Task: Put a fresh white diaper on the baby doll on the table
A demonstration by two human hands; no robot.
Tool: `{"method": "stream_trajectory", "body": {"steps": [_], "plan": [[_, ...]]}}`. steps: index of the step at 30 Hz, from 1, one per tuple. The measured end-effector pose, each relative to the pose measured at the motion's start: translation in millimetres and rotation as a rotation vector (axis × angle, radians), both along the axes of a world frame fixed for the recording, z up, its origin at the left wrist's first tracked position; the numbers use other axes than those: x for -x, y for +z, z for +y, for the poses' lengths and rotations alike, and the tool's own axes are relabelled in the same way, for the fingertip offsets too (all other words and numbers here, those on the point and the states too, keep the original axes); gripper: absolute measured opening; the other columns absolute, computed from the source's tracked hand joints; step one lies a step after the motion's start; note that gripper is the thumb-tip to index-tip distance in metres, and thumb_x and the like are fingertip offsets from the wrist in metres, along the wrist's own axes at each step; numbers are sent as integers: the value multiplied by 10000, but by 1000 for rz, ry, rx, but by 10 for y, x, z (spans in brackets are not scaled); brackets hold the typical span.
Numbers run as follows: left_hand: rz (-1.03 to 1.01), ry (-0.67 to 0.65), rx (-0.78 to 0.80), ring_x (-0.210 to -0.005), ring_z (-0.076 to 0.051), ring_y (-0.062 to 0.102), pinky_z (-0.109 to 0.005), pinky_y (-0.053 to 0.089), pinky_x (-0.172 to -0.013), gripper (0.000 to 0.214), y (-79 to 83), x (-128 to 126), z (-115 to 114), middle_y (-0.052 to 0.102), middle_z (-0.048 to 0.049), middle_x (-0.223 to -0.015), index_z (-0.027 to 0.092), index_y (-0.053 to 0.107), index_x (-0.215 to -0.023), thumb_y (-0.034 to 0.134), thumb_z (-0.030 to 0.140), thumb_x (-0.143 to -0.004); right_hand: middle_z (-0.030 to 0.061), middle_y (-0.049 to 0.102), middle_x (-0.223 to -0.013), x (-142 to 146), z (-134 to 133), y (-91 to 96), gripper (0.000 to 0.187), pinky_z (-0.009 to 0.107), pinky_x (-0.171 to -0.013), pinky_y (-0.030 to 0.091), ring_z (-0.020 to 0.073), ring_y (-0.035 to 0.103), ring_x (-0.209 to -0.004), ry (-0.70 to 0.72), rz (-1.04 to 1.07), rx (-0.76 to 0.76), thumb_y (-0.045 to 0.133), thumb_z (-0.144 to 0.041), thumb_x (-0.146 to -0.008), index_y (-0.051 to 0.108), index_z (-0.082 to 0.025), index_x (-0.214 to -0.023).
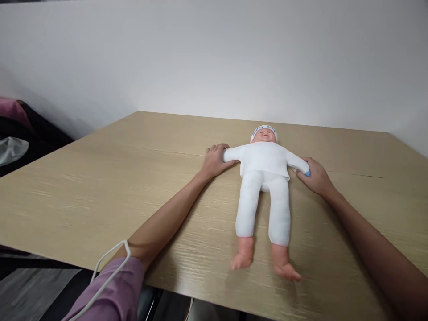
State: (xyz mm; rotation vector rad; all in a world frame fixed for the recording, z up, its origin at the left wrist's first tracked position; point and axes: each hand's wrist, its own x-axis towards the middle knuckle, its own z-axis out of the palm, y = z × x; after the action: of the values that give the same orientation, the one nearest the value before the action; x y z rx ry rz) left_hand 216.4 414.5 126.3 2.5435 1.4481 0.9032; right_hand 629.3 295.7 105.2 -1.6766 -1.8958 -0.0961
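A baby doll (264, 187) lies on its back on a light wooden table (117, 187), head toward the wall, bare feet toward me. It wears a white long-sleeved top, white trousers and a white cap. My left hand (214, 161) is closed around the end of the doll's sleeve on the left side. My right hand (316, 177) grips the end of the other sleeve, where a small blue bit shows. Both doll arms are stretched out sideways.
A white wall stands behind the table. At far left sits a dark seat with a pink item (11, 111) and a grey bundle (11, 149). A white cable (107, 267) runs by my purple sleeve at the near edge.
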Motion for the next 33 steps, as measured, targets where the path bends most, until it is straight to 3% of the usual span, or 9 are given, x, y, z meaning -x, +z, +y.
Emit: {"method": "stream_trajectory", "body": {"steps": [4,14,28,33], "plan": [[-21,52,-30,-1280,-379,557,-514,406,-1124,674,-26,-13,46,666,-161,-1387,207,576,-1388,731,666,-920,173,729,-1168,-31,149,-57,440,507,-948,484,387,647,-1058,-65,-37,-94,619,-386,-850,653,-181,-1238],[-42,101,14,-1293,-375,529,-542,435,-1130,515,-136,97,151,608,-170,-1447,238,598,-1506,597,441,-1033,175,747,-1181,-124,145,-115,530,495,-961,465,376,633,-1072,-147,-51,-122,561,-564,-1017,697,-173,-1347],[-24,110,82,-1208,-377,593,-534,461,-1055,525,-89,108,158,700,-153,-1320,281,639,-1490,627,467,-1000,202,702,-1396,-295,293,-297,626,567,-1102,464,374,610,-1249,-89,-20,-72,485,-402,-1022,532,-171,-1602],[-10,120,58,-1361,-426,512,-581,415,-1125,665,-70,106,31,596,-195,-1502,240,532,-1601,624,463,-981,233,661,-1419,-180,138,-275,717,578,-1142,453,385,579,-1298,-130,-73,-99,496,-344,-970,434,-98,-1640]]}}
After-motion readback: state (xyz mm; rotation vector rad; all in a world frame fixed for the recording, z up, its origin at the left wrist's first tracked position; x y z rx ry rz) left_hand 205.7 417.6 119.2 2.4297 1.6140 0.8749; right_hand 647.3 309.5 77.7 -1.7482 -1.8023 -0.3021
